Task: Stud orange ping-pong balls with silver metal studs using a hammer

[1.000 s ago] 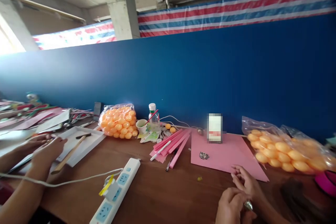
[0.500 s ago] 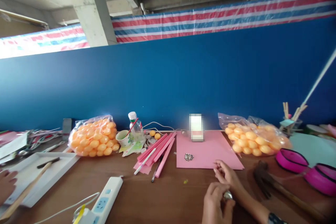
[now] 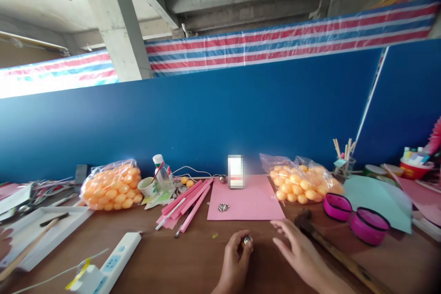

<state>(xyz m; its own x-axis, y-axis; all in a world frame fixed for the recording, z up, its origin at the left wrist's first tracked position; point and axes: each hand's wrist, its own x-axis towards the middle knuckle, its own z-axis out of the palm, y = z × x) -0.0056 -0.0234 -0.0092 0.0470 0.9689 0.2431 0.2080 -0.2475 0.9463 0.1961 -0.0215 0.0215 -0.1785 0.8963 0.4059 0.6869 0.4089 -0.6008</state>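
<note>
My left hand point(image 3: 236, 257) rests low over the brown table with thumb and fingers closed round a shiny silver ball point(image 3: 246, 240). To its right, my right hand point(image 3: 296, 248) is held with the fingers apart and nothing in them. Just beyond both hands lies a pink sheet point(image 3: 251, 202). On that sheet sits a small heap of shiny metal pieces point(image 3: 223, 208), too small to name, and near its far left corner is a round, shiny dark ball point(image 3: 222, 178).
Right of my right hand lies a hammer point(image 3: 337, 255), near two magenta bands point(image 3: 370, 226). Bags of orange balls point(image 3: 112, 186) stand at the back. Pink strips point(image 3: 189, 206), a power strip point(image 3: 119, 257) and a white tray point(image 3: 69, 229) lie leftward. Another person's hand point(image 3: 4, 243) shows at far left.
The view has swung to the right. My hands, close together before, are now apart, the left still gripping the silver ball and the right with its fingers spread.
</note>
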